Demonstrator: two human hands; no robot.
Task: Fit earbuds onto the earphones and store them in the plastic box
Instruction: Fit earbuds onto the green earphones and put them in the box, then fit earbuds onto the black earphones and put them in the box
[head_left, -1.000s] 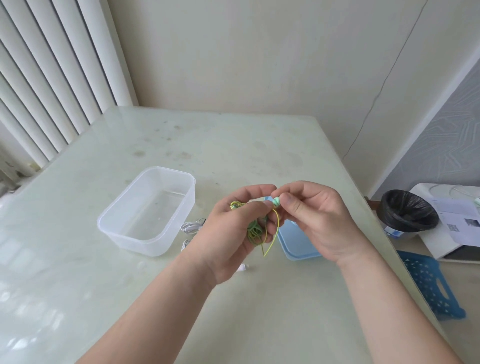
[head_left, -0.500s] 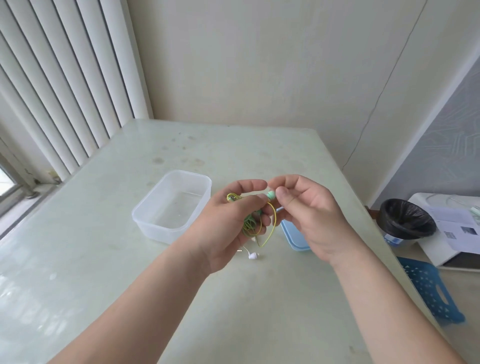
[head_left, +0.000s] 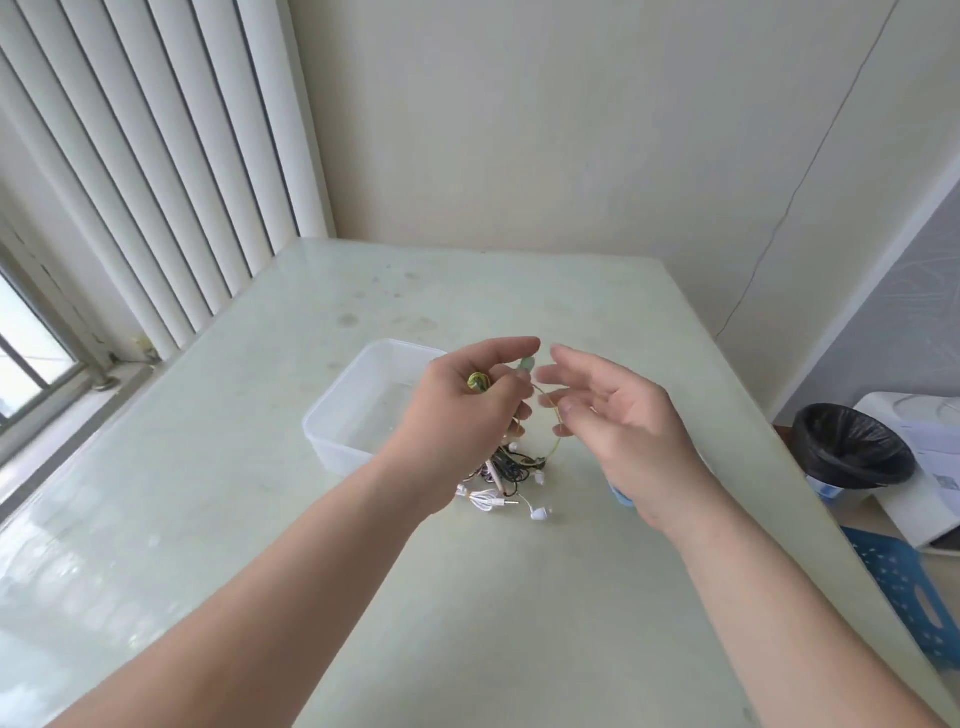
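Two bare hands hover over the middle of the pale green table (head_left: 260, 519). The left hand (head_left: 462, 415) grips a coiled green-and-yellow earphone set (head_left: 479, 382). Its pale green earbud (head_left: 525, 365) pokes up by the forefinger, and a cord loop hangs toward the right hand (head_left: 618, 431), whose fingers are spread and hold nothing. Behind the left hand sits the clear plastic box (head_left: 358, 410), the tabletop showing through its floor. A tangle of dark and white earphones (head_left: 506, 470) lies just beside it. Past the table's right edge stand a black-lined bin (head_left: 852, 452) and a printed sheet (head_left: 935, 457), its print too small to read
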